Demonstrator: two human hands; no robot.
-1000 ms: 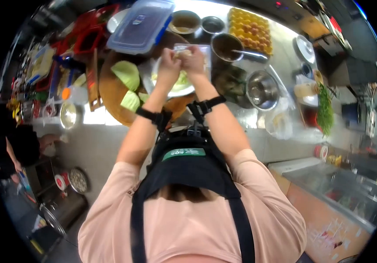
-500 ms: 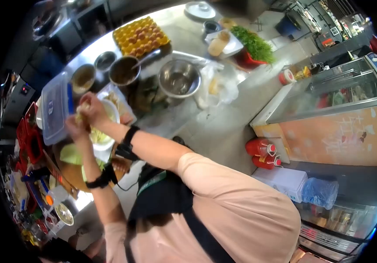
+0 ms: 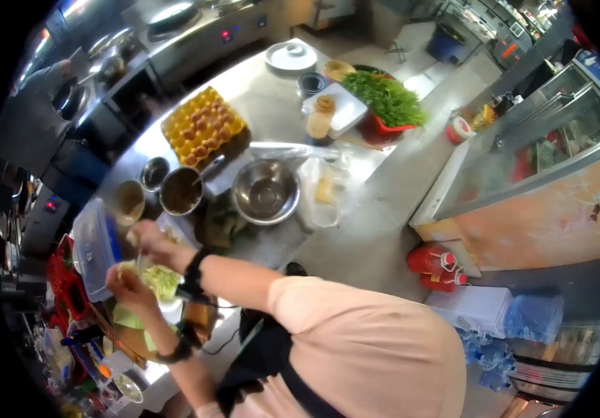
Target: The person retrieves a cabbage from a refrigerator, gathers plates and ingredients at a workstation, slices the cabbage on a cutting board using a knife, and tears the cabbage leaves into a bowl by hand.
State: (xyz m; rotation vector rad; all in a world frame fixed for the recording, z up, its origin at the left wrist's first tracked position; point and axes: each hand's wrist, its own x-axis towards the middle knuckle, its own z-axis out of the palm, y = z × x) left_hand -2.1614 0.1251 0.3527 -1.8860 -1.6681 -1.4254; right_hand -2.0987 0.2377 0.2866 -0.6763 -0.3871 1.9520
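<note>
Both hands work over a white plate [image 3: 167, 306] piled with pale green cabbage pieces [image 3: 160, 281], which sits on a round wooden chopping board [image 3: 199, 315] at the near edge of the steel counter [image 3: 272, 118]. The left hand [image 3: 127, 284] is curled shut at the plate's left rim, pinching what looks like a cabbage leaf. The right hand [image 3: 148, 238] is lifted just above the plate's far edge, fingers bent around a small pale scrap; how tight that grip is cannot be told at this size. Holding the work directly over the plate lets torn bits drop into the heap.

Larger cabbage wedges [image 3: 127, 319] lie on the board beside the plate, close enough for the left hand to reach. A clear lidded container [image 3: 94, 251] lies just left of the hands. Beyond the plate, toward the counter's middle, stand a small sauce bowl [image 3: 129, 202], a pot with a ladle [image 3: 180, 191] and an empty steel mixing bowl [image 3: 266, 191], grouped within arm's reach. A yellow egg tray [image 3: 202, 125] and a bunch of green herbs [image 3: 390, 101] sit well apart near the far edge.
</note>
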